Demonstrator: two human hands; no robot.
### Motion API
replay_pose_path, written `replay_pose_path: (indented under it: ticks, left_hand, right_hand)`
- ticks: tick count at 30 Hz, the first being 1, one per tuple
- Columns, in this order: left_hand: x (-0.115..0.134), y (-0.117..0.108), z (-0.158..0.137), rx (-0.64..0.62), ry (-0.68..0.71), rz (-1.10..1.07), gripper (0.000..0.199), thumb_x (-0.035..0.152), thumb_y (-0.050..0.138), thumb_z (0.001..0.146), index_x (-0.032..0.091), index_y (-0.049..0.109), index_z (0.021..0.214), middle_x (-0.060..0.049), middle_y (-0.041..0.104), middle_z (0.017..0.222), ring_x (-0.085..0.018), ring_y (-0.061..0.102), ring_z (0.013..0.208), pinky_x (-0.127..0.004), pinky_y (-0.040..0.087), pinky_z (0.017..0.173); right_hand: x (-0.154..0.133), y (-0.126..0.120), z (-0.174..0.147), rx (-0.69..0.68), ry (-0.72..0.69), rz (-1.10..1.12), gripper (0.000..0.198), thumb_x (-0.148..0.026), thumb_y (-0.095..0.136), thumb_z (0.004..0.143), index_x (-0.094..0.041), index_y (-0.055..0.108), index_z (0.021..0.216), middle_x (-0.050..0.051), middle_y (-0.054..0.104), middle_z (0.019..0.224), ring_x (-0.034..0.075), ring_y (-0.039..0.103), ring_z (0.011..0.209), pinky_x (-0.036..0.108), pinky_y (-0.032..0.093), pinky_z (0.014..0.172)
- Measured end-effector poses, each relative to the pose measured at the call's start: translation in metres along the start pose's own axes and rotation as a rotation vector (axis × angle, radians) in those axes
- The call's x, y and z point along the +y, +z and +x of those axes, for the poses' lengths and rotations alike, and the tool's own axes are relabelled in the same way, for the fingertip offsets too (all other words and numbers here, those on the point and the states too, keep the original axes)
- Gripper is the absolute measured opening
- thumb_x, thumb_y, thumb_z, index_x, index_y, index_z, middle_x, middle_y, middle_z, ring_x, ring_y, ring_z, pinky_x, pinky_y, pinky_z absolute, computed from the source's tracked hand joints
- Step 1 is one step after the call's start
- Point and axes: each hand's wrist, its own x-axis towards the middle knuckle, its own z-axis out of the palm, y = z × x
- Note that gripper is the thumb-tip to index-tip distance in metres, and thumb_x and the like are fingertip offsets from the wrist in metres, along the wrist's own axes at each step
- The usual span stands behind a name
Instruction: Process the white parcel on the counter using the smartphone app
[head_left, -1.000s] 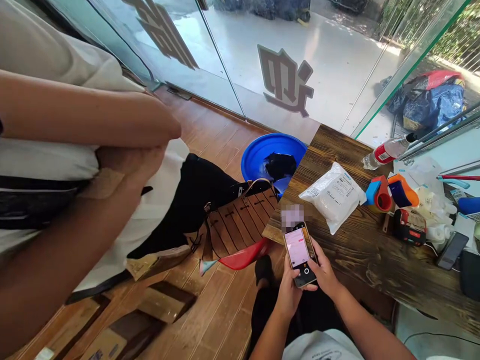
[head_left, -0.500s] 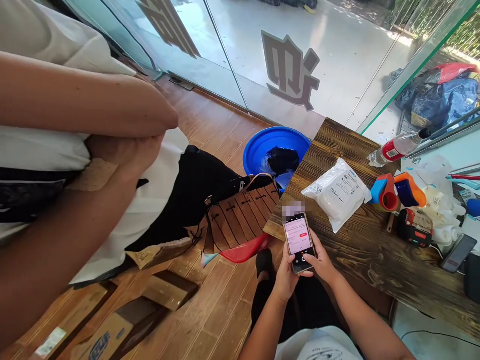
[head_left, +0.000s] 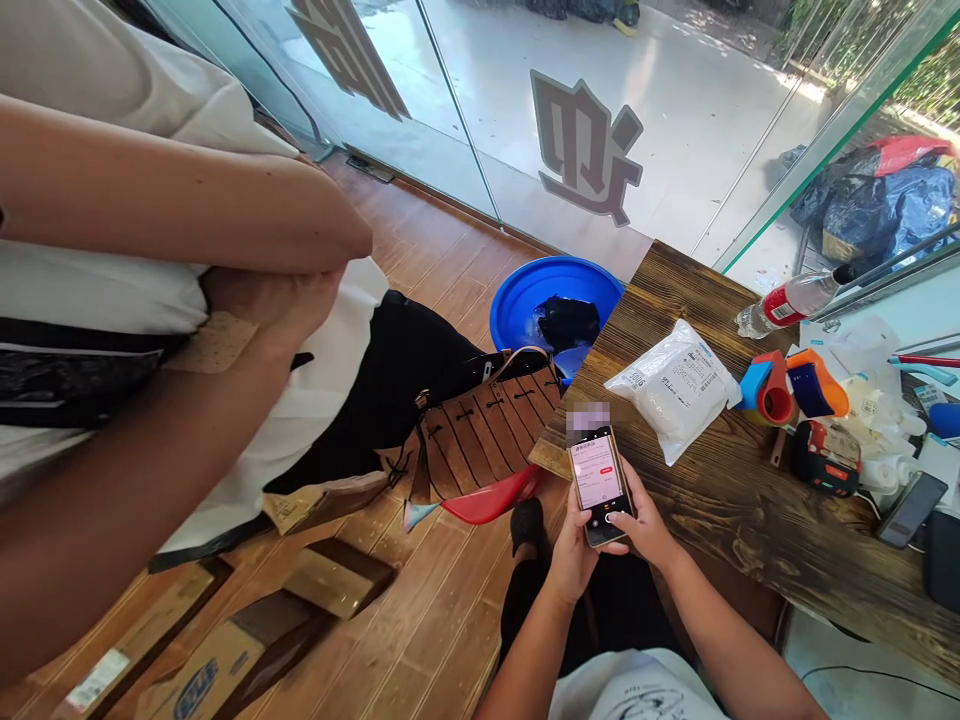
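A smartphone (head_left: 600,475) with a lit, pinkish-white screen is held upright in front of my body, near the table's corner. My left hand (head_left: 574,550) grips its lower left side. Around the lower right side is my right hand (head_left: 646,525), its thumb lying on the bottom of the screen. A white plastic mailing parcel (head_left: 675,392) with a printed label lies on the wooden table (head_left: 757,510), just beyond the phone and apart from both hands.
A person with folded arms (head_left: 187,210) stands close on the left. On the table's right are a bottle (head_left: 791,300), tape dispensers (head_left: 816,385) and a dark phone (head_left: 911,508). Beyond the table is a blue tub (head_left: 517,295); cardboard boxes (head_left: 247,650) lie on the floor.
The camera view has shifted slightly. Both hands keep the same hold on the smartphone, and the parcel has not moved.
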Motion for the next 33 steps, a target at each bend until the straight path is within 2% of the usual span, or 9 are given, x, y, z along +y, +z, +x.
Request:
replay_pose_path:
  ticks: [3,6,11,17,23,26,33]
  left_hand:
    - [0.0050,0.0031,-0.0025,-0.010,-0.011,0.003,0.072,0.036,0.082,0.070,0.029,0.054,0.136,-0.009,0.064,0.138,-0.035,0.061,0.125,-0.028,0.065,0.060]
    - [0.0059,0.0056,-0.0034,0.018,-0.010,-0.011,0.079,0.038,0.086,0.064,0.028,0.053,0.135,-0.011,0.064,0.137,-0.035,0.062,0.122,-0.022,0.061,0.052]
    - [0.0041,0.0065,-0.0038,0.012,-0.034,-0.012,0.089,0.039,0.088,0.060,0.025,0.047,0.138,-0.013,0.065,0.133,-0.038,0.064,0.117,-0.025,0.061,0.046]
    - [0.0052,0.0053,-0.0042,-0.009,-0.019,-0.017,0.086,0.037,0.085,0.064,0.026,0.045,0.140,-0.012,0.062,0.135,-0.037,0.063,0.117,-0.026,0.062,0.047]
    - [0.0067,0.0098,-0.0041,0.016,-0.045,0.006,0.102,0.040,0.087,0.059,0.027,0.037,0.147,-0.014,0.060,0.139,-0.037,0.064,0.115,-0.024,0.060,0.044]
    - [0.0065,0.0090,-0.0044,0.040,-0.045,0.026,0.101,0.041,0.086,0.058,0.027,0.038,0.147,-0.014,0.059,0.142,-0.036,0.063,0.117,-0.022,0.058,0.045]
    - [0.0070,0.0056,-0.0052,0.021,-0.046,0.014,0.098,0.036,0.082,0.065,0.032,0.038,0.152,-0.010,0.063,0.138,-0.034,0.062,0.119,-0.032,0.065,0.061]
  right_hand:
    - [0.0035,-0.0012,0.0000,-0.002,-0.007,-0.009,0.082,-0.025,0.064,0.085,-0.028,0.032,0.160,0.004,0.036,0.164,0.026,0.033,0.152,0.048,0.022,0.128]
    - [0.0029,-0.0008,-0.0003,-0.014,-0.015,-0.016,0.084,-0.022,0.063,0.084,-0.029,0.031,0.161,0.003,0.036,0.164,0.025,0.033,0.152,0.048,0.023,0.128]
    - [0.0004,0.0003,-0.0012,-0.011,-0.055,-0.028,0.083,-0.021,0.063,0.084,-0.030,0.031,0.161,0.003,0.039,0.163,0.025,0.035,0.151,0.048,0.027,0.126]
    - [0.0016,-0.0003,-0.0010,0.001,-0.054,-0.059,0.082,-0.021,0.064,0.084,-0.028,0.034,0.160,0.006,0.039,0.163,0.026,0.032,0.152,0.049,0.024,0.127]
    - [0.0013,0.0004,-0.0002,0.003,-0.044,-0.063,0.083,-0.023,0.065,0.085,-0.027,0.031,0.161,0.006,0.036,0.164,0.026,0.032,0.152,0.050,0.022,0.128]
    - [0.0012,0.0008,-0.0006,0.000,-0.044,-0.062,0.083,-0.023,0.065,0.085,-0.028,0.031,0.161,0.006,0.036,0.164,0.026,0.032,0.152,0.049,0.023,0.127]
    - [0.0002,0.0012,-0.0019,0.010,-0.048,-0.071,0.083,-0.025,0.066,0.085,-0.029,0.032,0.161,0.005,0.038,0.163,0.026,0.034,0.152,0.049,0.026,0.126]
